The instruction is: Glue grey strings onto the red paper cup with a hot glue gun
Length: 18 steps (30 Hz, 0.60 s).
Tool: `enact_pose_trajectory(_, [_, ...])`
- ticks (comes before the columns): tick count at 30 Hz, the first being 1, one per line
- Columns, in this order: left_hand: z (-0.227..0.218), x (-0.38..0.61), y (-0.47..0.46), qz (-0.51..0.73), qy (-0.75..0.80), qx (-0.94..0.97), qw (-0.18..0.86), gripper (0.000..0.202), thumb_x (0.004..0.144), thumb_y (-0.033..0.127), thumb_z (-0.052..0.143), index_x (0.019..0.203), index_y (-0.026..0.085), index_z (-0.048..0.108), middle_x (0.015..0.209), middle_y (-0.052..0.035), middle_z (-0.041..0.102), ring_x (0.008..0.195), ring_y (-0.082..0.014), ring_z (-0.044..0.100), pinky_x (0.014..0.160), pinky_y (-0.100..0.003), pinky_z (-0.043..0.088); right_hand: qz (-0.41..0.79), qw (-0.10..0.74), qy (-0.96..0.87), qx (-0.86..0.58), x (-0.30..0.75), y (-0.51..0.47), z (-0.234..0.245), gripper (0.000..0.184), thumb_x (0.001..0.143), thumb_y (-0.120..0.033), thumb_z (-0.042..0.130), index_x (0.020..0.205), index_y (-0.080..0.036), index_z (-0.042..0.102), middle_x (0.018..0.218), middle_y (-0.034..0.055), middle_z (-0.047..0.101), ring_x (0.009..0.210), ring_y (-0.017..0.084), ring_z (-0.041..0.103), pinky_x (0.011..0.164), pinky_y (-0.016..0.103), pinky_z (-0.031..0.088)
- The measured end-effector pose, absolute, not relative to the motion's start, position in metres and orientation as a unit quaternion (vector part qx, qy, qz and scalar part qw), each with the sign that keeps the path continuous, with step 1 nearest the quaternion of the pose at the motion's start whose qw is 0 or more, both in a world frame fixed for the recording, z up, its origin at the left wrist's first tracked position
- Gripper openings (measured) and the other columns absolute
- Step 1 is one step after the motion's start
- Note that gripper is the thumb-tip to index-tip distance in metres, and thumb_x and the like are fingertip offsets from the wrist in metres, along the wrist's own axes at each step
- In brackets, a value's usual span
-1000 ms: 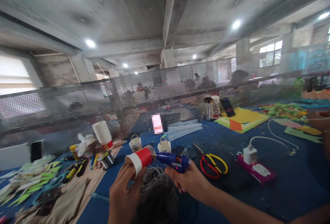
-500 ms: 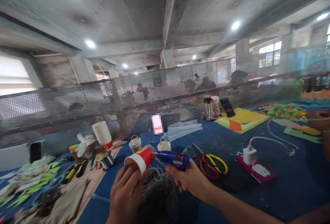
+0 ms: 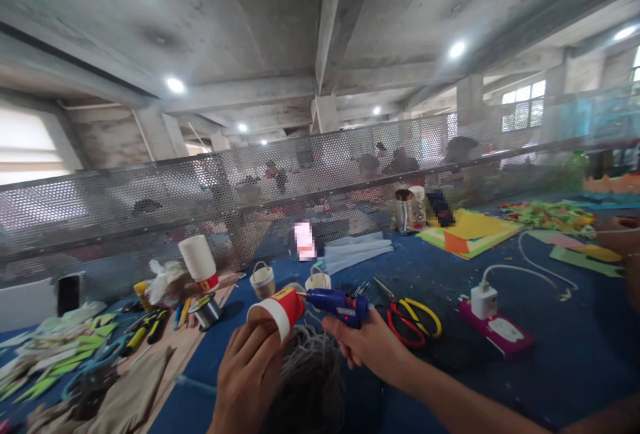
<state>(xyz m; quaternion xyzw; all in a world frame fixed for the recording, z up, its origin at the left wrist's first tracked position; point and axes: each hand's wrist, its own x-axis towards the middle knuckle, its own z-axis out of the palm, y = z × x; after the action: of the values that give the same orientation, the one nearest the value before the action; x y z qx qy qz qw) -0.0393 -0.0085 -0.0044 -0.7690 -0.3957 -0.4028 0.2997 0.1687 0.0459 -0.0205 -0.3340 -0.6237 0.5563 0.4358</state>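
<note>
A red and white paper cup [image 3: 281, 312] lies tilted on its side in my left hand [image 3: 253, 361], its open mouth toward the left. My right hand [image 3: 367, 347] is wrapped round a blue glue gun [image 3: 340, 305], whose nozzle points left and meets the cup near its base. Whether the tip touches the cup I cannot tell. Below the cup sits a bundle of grey cord [image 3: 313, 367]. Two small cups with handles, one on the left [image 3: 263, 281] and one on the right [image 3: 318, 279], stand just beyond it.
Scissors [image 3: 413, 317] with red and yellow handles lie right of the glue gun. A purple power bank [image 3: 500, 331] carries a white plug. Stacked paper cups [image 3: 199, 261] and a wire spool [image 3: 206, 311] stand at left. Coloured sheets [image 3: 470, 231] lie at back right, before a mesh partition [image 3: 200, 221].
The paper cup and my left hand have shifted slightly to the right. The glue gun has moved only a little, with its nozzle still at the cup.
</note>
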Motion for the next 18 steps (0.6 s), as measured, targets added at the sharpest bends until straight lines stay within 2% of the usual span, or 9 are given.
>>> enact_pose_trajectory(8, [-0.0037,-0.0398,-0.0079,-0.399,-0.397,-0.766,0.311,0.015,0.09,0.009,0.058,0.079,0.018,0.063,0.077,-0.0049,0.066,0.077,-0.0199,0.056,0.072,-0.032,0.041,0.561,0.435,-0.618,-0.339,0.1674,0.0476,-0.0201,0.037,0.08,-0.051,0.065,0.068,-0.017,0.058,0.044,-0.0069,0.048,0.033,0.005,0.039,0.036,0.018,0.038])
enact_pose_trajectory(18, [-0.0118,-0.0481,-0.008,-0.458,-0.473,-0.715,0.235,0.007,0.089,0.02,0.061,0.082,0.02,0.063,0.085,-0.0048,0.067,0.084,-0.0204,0.06,0.079,-0.031,0.045,0.571,0.403,-0.624,-0.35,0.1673,0.0424,-0.0152,0.033,0.08,-0.048,0.065,0.072,-0.016,0.059,0.042,-0.0084,0.046,0.033,0.005,0.036,0.037,0.019,0.039])
